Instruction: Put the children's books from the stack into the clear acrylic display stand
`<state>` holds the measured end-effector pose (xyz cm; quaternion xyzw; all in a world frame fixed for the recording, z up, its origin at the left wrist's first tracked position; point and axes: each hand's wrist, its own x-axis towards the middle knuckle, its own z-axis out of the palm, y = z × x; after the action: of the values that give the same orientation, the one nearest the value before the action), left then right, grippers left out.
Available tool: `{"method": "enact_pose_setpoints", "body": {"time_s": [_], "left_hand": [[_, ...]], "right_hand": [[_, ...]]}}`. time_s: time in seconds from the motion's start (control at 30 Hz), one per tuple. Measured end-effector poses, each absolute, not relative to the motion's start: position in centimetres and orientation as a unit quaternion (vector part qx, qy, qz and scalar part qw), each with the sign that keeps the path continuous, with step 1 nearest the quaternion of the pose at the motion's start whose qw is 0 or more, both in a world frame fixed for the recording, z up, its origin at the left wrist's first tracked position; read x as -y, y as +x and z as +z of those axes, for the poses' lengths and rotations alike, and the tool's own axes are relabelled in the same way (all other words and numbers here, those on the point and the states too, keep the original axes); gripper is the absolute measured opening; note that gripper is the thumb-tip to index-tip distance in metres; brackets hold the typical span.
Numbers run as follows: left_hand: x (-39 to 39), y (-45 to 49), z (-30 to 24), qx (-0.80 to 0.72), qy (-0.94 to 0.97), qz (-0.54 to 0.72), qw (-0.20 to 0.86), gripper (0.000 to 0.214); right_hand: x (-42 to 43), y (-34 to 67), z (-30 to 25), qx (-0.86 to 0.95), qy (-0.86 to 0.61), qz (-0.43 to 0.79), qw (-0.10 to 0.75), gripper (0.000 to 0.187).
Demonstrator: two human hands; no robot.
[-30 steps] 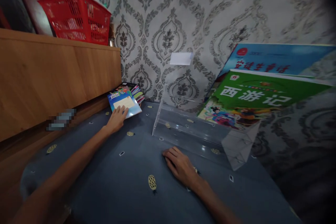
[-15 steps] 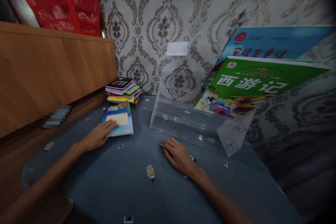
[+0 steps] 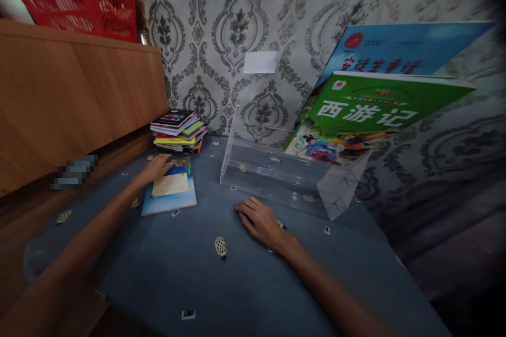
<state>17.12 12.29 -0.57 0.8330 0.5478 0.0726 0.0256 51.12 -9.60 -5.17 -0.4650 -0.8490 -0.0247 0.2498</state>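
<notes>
One book (image 3: 171, 185) under spread left hand (image 3: 157, 168), right hand (image 3: 259, 221) half-curled, seemingly empty, two racked books (image 3: 371, 102)

One clear rack (image 3: 343, 185) holds two books (image 3: 367, 108); left of it, one loose book (image 3: 171, 195) and one stack (image 3: 177, 131), seemingly over five.

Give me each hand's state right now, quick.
Left hand: on the upper left of the blue book; grip cannot be told.
Right hand: loosely open, resting on the tablecloth, nothing visibly held.
</notes>
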Motion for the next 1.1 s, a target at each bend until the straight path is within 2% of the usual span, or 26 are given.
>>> {"method": "enact_pose_setpoints", "body": {"time_s": [0.23,0.93,1.1], "left_hand": [[-14.0,18.8,-4.6,-0.590,0.806,0.045,-0.008,0.057],[-9.0,19.8,-5.9,-0.497,0.865,0.028,-0.053,0.057],[-6.8,21.1,-7.5,-0.429,0.899,0.063,-0.055,0.055]], "right_hand": [[9.8,51.1,-4.9,0.847,-0.466,-0.009,0.255,0.022],[9.9,51.0,-5.3,0.849,-0.479,-0.033,0.221,0.018],[9.8,52.7,-5.7,0.808,-0.508,-0.058,0.292,0.017]]}}
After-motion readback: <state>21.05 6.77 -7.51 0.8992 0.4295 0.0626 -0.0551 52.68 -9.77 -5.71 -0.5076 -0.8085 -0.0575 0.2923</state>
